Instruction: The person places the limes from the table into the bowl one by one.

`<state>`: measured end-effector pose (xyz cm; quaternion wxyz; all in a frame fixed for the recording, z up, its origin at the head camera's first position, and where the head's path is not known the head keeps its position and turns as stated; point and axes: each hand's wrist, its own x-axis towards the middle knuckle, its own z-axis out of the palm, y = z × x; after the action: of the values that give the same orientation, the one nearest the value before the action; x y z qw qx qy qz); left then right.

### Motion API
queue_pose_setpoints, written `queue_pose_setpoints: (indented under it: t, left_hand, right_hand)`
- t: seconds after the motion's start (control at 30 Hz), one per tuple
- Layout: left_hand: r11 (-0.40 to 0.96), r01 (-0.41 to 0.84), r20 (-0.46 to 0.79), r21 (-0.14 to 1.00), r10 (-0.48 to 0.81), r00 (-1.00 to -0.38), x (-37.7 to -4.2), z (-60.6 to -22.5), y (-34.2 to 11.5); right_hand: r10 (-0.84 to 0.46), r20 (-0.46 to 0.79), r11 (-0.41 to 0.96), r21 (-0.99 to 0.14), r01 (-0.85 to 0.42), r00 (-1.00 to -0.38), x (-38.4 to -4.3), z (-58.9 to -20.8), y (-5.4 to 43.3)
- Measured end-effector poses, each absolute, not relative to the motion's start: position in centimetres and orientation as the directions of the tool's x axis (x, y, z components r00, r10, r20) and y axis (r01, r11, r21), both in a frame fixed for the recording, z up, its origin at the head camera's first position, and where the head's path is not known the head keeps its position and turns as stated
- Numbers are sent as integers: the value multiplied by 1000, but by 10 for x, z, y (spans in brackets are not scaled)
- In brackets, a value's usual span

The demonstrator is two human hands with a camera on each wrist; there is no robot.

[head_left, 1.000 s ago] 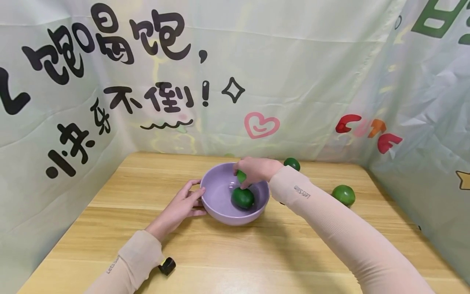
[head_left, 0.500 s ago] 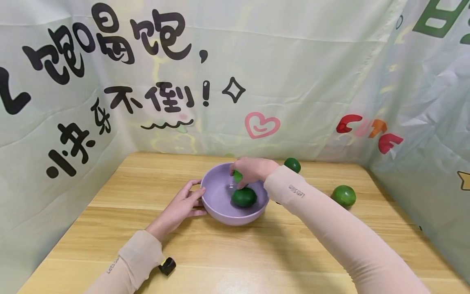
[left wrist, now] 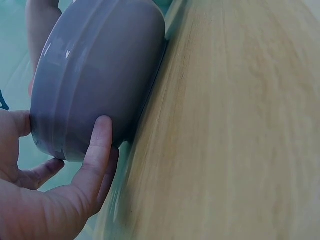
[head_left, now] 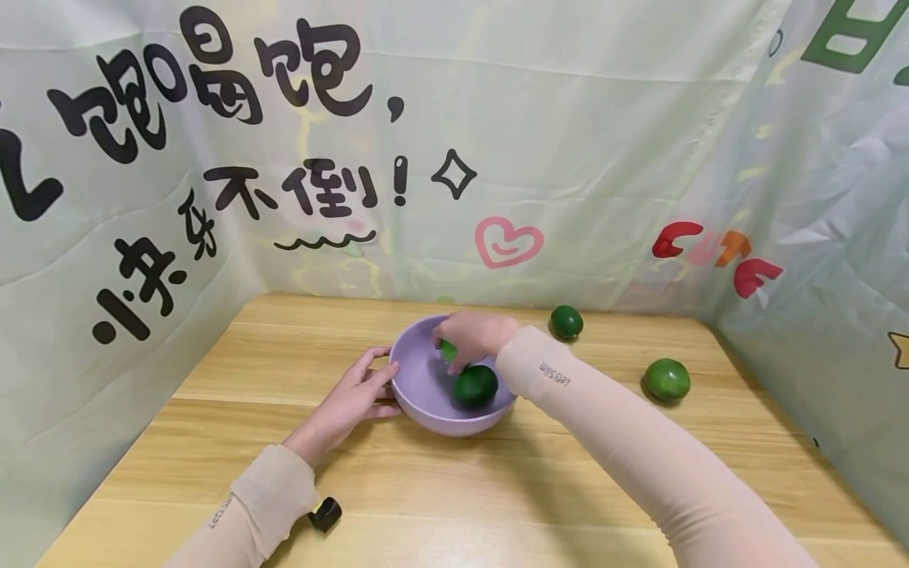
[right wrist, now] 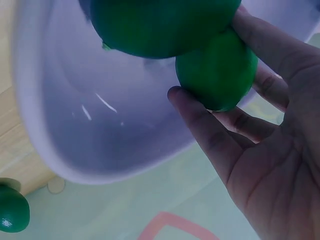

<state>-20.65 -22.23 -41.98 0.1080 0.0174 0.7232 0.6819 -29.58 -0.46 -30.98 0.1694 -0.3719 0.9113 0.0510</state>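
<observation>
A lilac bowl [head_left: 426, 396] stands on the wooden table in the head view. My left hand [head_left: 348, 402] rests against its near left side; in the left wrist view the fingers [left wrist: 98, 152] lie fairly straight along the outer wall. Inside the bowl, my right hand [head_left: 474, 335] holds a bright green lime [right wrist: 217, 70] between thumb and fingers. A larger, dark green lime-like fruit [head_left: 476, 386] sits in the bowl just beside it, and the two overlap in the right wrist view. The right hand partly hides the bowl's far rim.
Two more green fruits lie on the table: a dark one [head_left: 566, 323] at the back and a lime [head_left: 666, 380] at the right. A small black object [head_left: 325, 514] shows by the left wrist. Printed cloth [head_left: 582, 158] hangs behind the table.
My right hand has moved left within the bowl, carrying the lime. The dark green fruit in the bowl has shifted slightly. My left hand stays against the bowl.
</observation>
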Motion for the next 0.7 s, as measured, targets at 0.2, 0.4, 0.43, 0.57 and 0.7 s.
queue_pose_setpoints:
  t: [0.2,0.4,0.43,0.57,0.7]
  left_hand:
    - [72,-128,-139,989,171,-975,-208,-419,-222]
    - [74,-130,-141,989,171,-975,-208,-418,-221]
    - [75,-131,-142,989,170,-975,-208,-418,-221]
    - [76,-132,-143,988,168,-975,-208,-419,-221]
    - [78,-133,-144,988,168,-975,-208,-420,-221]
  right_hand:
    - [-676,-344,701,-25,-713,-652,-295,-314,-9]
    - [-681,-337,694,-15,-720,-650,-295,-318,-10]
    - [-681,-339,693,-11,-721,-649,-295,-318,-11]
    - [-673,-349,694,5,-720,-652,-294,-320,-12]
    - [-662,-352,701,20,-713,-661,-293,-321,-13]
